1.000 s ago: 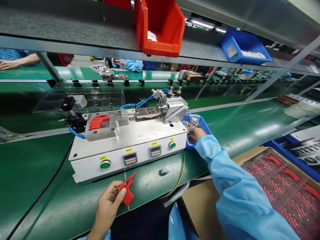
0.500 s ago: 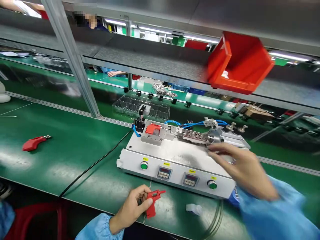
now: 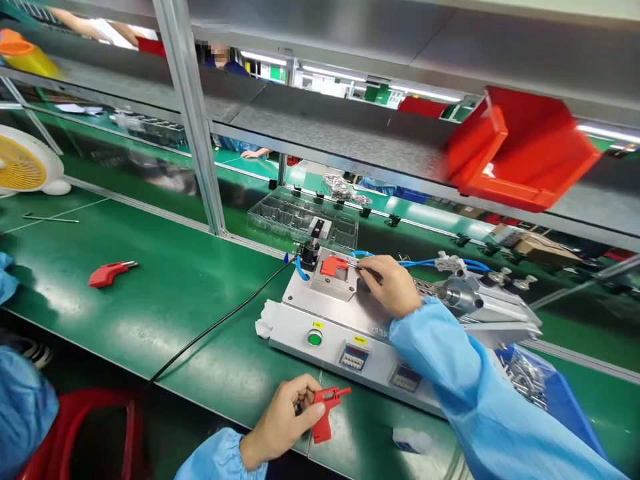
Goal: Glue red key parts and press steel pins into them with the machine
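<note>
My left hand (image 3: 287, 417) is closed around a red pistol-shaped plastic part (image 3: 323, 421), held over the front edge of the bench with its thin nose pointing right. A similar red handle (image 3: 334, 267) lies in the metal nest (image 3: 333, 291) at the left end of a bench-top press (image 3: 305, 310). At that handle's right end, my right hand (image 3: 393, 283) pinches its short metal shaft (image 3: 353, 264) between thumb and fingers. My right forearm covers part of the press's front panel. Right of the hand lies the metal cylinder (image 3: 463, 293) of the press.
Another red handle with a metal tip (image 3: 109, 273) lies left on the green bench (image 3: 200, 287). A blue bin of metal shafts (image 3: 565, 400) stands right. A black cable (image 3: 220, 309) crosses the bench. A red bin (image 3: 525, 153) sits on the overhead shelf. Other people work beyond and at left.
My right hand has moved left along the press, from the cylinder to the red handle in the nest. The view has swung left. My left hand still holds its red part.
</note>
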Available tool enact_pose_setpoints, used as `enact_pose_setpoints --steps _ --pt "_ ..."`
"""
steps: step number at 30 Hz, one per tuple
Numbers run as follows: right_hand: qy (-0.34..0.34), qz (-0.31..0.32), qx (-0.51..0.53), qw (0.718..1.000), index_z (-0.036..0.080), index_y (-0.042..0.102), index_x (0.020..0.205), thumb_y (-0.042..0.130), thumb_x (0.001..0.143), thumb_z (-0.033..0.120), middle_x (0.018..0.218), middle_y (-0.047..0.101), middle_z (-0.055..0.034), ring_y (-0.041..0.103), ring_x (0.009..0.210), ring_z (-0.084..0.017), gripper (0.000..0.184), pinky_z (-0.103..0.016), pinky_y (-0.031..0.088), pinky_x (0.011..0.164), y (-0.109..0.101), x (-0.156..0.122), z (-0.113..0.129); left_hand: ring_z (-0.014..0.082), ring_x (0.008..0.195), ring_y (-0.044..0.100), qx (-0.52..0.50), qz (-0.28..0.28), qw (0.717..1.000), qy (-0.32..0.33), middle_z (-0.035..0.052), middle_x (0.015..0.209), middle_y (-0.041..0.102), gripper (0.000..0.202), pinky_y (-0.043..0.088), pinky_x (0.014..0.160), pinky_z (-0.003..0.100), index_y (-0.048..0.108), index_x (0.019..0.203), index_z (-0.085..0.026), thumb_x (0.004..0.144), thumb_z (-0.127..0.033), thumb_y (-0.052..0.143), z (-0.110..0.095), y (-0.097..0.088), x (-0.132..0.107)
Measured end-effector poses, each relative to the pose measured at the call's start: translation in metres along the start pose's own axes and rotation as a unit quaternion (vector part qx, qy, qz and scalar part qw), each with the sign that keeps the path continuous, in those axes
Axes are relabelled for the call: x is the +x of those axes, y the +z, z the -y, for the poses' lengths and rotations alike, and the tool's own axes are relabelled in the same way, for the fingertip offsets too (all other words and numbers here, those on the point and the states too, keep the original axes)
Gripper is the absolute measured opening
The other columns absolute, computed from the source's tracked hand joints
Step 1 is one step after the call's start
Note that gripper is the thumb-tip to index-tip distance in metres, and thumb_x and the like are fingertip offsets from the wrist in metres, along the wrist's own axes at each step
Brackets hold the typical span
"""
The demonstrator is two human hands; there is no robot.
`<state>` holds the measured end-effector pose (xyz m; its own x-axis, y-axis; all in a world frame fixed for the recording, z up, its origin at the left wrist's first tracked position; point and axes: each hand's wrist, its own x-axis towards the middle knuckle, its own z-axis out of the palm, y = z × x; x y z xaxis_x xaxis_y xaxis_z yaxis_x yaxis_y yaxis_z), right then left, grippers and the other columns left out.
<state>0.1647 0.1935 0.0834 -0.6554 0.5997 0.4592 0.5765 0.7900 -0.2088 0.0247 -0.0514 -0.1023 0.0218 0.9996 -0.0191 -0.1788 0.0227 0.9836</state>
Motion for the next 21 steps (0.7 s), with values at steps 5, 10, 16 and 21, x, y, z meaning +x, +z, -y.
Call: enact_pose_setpoints --steps 5,10,16,21 --pt "-0.007 0.063 -0.054 0.997 0.022 0.075 0.111 0.057 0.097 0.02 0.121 0.072 -0.0106 0.064 0.114 -0.03 0.023 -0.046 0.055 0.102 -0.002 0.015 0.019 0.0134 0.065 0.047 -0.002 0.016 1.0 -0.008 -0.0011 0.069 0.056 0.048 0.04 0.064 0.025 0.066 0.088 -0.016 0.091 -0.064 0.07 -0.003 0.0 -0.001" --pt "0.018 0.168 -0.116 0.979 0.019 0.076 0.103 0.062 0.093 0.014 0.119 0.071 -0.0126 0.064 0.111 -0.029 0.017 -0.04 0.056 0.092 0.004 0.044 0.041 0.0138 0.067 0.049 0.002 0.027 1.0 -0.012 -0.0001 0.072 0.06 0.044 0.041 0.066 0.025 0.067 0.089 -0.016 0.092 -0.06 0.07 -0.002 0.0 -0.002" --pt "0.016 0.187 -0.096 0.978 0.019 0.075 0.098 0.065 0.091 0.011 0.118 0.07 -0.0111 0.064 0.111 -0.027 0.013 -0.038 0.055 0.093 0.007 0.052 0.038 0.0138 0.068 0.05 -0.012 0.013 1.0 -0.007 -0.0007 0.073 0.059 0.042 0.041 0.067 0.026 0.067 0.091 -0.016 0.094 -0.058 0.068 0.001 -0.001 -0.005" --pt "0.011 0.151 -0.048 0.987 0.019 0.071 0.089 0.067 0.089 0.015 0.111 0.069 -0.0089 0.066 0.105 -0.024 0.005 -0.037 0.056 0.095 -0.003 0.067 0.03 0.0138 0.067 0.048 -0.001 0.014 1.0 -0.009 -0.0016 0.072 0.057 0.04 0.041 0.067 0.026 0.068 0.092 -0.016 0.094 -0.056 0.069 0.002 -0.001 -0.005"
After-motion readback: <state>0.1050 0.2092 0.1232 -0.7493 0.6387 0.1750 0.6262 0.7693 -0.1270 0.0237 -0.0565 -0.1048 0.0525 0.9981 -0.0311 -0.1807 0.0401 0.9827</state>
